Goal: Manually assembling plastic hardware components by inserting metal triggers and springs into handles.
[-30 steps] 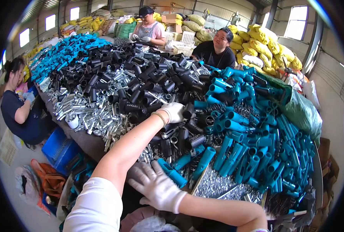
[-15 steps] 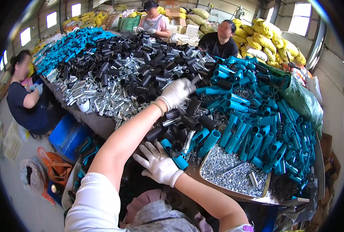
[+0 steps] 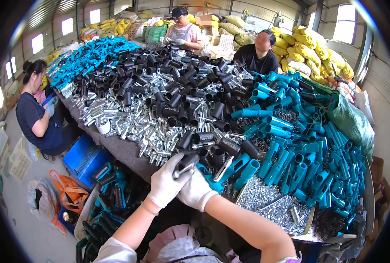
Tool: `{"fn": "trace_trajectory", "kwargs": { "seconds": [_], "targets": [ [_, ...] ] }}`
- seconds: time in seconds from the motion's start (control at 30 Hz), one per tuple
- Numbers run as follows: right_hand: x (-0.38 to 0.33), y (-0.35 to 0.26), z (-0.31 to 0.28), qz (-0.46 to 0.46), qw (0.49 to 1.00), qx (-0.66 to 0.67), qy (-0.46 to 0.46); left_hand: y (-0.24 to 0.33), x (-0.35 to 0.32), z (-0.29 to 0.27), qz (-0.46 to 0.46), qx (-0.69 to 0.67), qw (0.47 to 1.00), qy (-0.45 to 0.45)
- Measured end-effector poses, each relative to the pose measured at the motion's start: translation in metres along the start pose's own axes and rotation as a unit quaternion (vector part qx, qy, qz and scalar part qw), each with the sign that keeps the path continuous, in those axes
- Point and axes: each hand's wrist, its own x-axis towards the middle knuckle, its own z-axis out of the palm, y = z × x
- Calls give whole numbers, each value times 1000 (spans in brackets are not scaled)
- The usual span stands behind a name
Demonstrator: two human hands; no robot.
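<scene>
Both my hands wear white gloves and meet at the near edge of the heaped table. My left hand is closed round a black plastic sleeve, with a shiny metal piece along its lower side. My right hand presses close against the left, its fingers curled and partly hidden; what they hold cannot be made out. Just beyond the right hand lies a teal slotted tube, with another teal tube beside it. Loose black sleeves and silver metal pins lie ahead of my hands.
A tray of small metal bits sits right of my hands, below piled teal tubes. Left of the table are a blue crate and an orange bag. Co-workers sit at left, far side and far right.
My left hand has come back from over the heap to the near edge, bringing a black sleeve. My right hand has gone from spread flat to curled, beside it.
</scene>
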Motion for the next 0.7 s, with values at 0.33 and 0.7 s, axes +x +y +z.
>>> {"fn": "trace_trajectory", "kwargs": {
  "seconds": [0.33, 0.7],
  "targets": [
    [74, 107, -173, -19, 886, -442, -140, 15, 171, 22, 37, 55, 997, -32],
    [-28, 13, -162, 69, 982, -175, 12, 4, -28, 13, 89, 103, 987, -88]
  ]
}}
